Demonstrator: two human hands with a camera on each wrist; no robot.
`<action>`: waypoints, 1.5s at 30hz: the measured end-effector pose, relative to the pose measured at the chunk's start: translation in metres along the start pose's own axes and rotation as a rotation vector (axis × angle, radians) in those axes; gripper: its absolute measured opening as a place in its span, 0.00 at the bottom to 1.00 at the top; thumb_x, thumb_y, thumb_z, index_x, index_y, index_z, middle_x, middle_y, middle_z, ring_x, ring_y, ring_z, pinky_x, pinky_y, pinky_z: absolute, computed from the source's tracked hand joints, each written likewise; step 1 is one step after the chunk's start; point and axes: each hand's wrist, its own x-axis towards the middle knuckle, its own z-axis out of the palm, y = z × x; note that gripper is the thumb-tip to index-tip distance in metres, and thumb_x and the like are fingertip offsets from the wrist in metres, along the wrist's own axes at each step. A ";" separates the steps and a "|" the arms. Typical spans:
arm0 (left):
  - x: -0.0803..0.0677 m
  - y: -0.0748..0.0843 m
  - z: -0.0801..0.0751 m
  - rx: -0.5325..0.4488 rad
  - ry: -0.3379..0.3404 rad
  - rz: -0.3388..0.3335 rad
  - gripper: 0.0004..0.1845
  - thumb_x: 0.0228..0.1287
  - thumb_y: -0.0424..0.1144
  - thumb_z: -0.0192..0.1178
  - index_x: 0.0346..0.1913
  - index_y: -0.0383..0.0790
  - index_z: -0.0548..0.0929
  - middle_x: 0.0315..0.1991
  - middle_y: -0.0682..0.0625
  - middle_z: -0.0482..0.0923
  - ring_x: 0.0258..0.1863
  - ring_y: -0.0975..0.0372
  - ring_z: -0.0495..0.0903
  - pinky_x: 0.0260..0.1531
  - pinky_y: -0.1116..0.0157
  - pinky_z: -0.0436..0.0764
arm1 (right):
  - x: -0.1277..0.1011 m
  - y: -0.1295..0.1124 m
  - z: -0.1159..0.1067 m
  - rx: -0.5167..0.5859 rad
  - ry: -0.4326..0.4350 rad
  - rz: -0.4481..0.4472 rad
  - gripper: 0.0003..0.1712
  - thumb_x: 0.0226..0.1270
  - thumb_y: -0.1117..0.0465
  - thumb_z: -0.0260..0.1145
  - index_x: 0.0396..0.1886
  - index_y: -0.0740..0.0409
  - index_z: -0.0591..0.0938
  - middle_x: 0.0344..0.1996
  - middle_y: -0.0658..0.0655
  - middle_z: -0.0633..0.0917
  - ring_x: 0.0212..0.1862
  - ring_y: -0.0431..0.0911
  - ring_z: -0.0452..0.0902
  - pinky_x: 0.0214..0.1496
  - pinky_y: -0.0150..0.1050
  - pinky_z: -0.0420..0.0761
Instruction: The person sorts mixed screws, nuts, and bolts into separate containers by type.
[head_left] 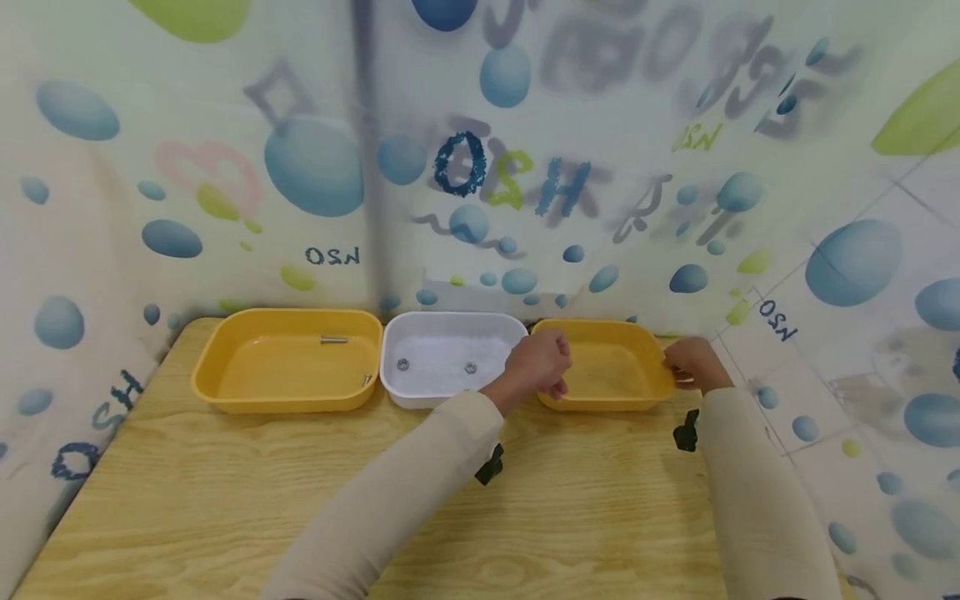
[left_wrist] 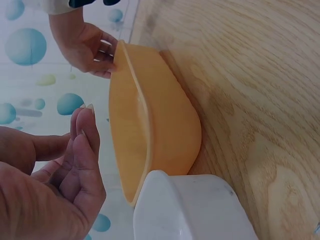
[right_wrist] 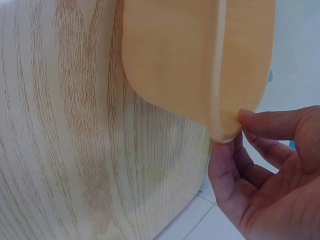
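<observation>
My right hand (head_left: 692, 362) pinches the right end of a yellow plastic tray (head_left: 607, 402). In the right wrist view, the thumb lies inside the tray's rim (right_wrist: 218, 90) and the curled fingers press from outside. My left hand (head_left: 538, 362) hovers over that tray's left end, apart from the rim. Its fingers (left_wrist: 86, 170) are curled in toward the thumb, and no object shows between them. Left of this tray stands a white tray (head_left: 453, 315) with two metal nuts, one nut (head_left: 402, 365) at the left and another nut (head_left: 470, 367) nearer the middle.
At the left, a larger yellow tray (head_left: 285, 405) holds a long bolt (head_left: 333, 340) and a short screw (head_left: 367, 380). All three trays line the back of the wooden table (head_left: 600, 500). A patterned curtain (head_left: 315, 275) hangs right behind them.
</observation>
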 end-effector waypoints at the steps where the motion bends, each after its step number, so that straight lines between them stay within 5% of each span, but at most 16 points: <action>1: -0.001 0.000 0.000 0.002 0.000 -0.001 0.05 0.70 0.35 0.55 0.34 0.42 0.73 0.18 0.47 0.82 0.20 0.56 0.85 0.30 0.60 0.83 | -0.001 0.000 0.000 0.003 0.002 0.007 0.11 0.68 0.65 0.53 0.46 0.67 0.75 0.30 0.55 0.77 0.33 0.47 0.79 0.40 0.39 0.83; 8: -0.009 -0.010 -0.002 0.022 0.011 0.009 0.03 0.70 0.37 0.56 0.37 0.42 0.73 0.21 0.48 0.80 0.18 0.58 0.84 0.29 0.64 0.81 | -0.005 -0.002 0.002 0.006 -0.008 0.011 0.15 0.70 0.64 0.53 0.52 0.69 0.73 0.34 0.56 0.77 0.36 0.47 0.79 0.41 0.39 0.83; 26: -0.030 -0.058 0.001 -0.002 -0.023 0.005 0.02 0.68 0.35 0.56 0.36 0.42 0.74 0.13 0.49 0.79 0.14 0.61 0.81 0.17 0.68 0.76 | -0.002 0.005 0.005 0.003 0.005 0.012 0.06 0.67 0.65 0.53 0.36 0.64 0.74 0.27 0.54 0.76 0.32 0.47 0.77 0.34 0.37 0.82; 36: -0.052 -0.079 0.000 0.066 -0.022 0.049 0.04 0.69 0.35 0.57 0.34 0.43 0.75 0.12 0.49 0.79 0.12 0.61 0.80 0.20 0.66 0.75 | 0.000 0.007 0.003 -0.003 0.013 -0.052 0.07 0.67 0.65 0.54 0.37 0.65 0.75 0.25 0.53 0.75 0.30 0.45 0.76 0.39 0.40 0.83; 45: -0.062 -0.105 -0.005 0.246 0.018 0.100 0.03 0.68 0.35 0.57 0.35 0.43 0.75 0.09 0.55 0.76 0.09 0.64 0.77 0.18 0.66 0.71 | -0.006 0.003 0.004 0.002 0.047 -0.068 0.10 0.66 0.65 0.55 0.43 0.68 0.75 0.29 0.55 0.77 0.32 0.46 0.78 0.43 0.43 0.84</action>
